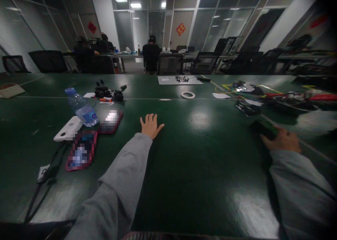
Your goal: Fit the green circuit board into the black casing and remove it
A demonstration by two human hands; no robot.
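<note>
My left hand (150,126) rests palm down on the dark green tabletop (179,170), fingers spread, holding nothing. Far to the right, my right hand (285,140) grips a dark box-shaped object with a green edge (265,128); it is blurred, and part of it is hidden under the fingers. Left of my left hand, a folding mirror-like case with a red rim (94,147) lies opened out, its surfaces pixelated. Beside that case are a white device (68,128) with a dark cable and a clear water bottle with a blue cap (85,110), which looks tilted.
Black parts (105,92) lie in a cluster at the back left. Farther back are a white ring like a tape roll (187,95) and a grey board (164,80). Cables and tools (289,99) crowd the right side. People sit at desks beyond.
</note>
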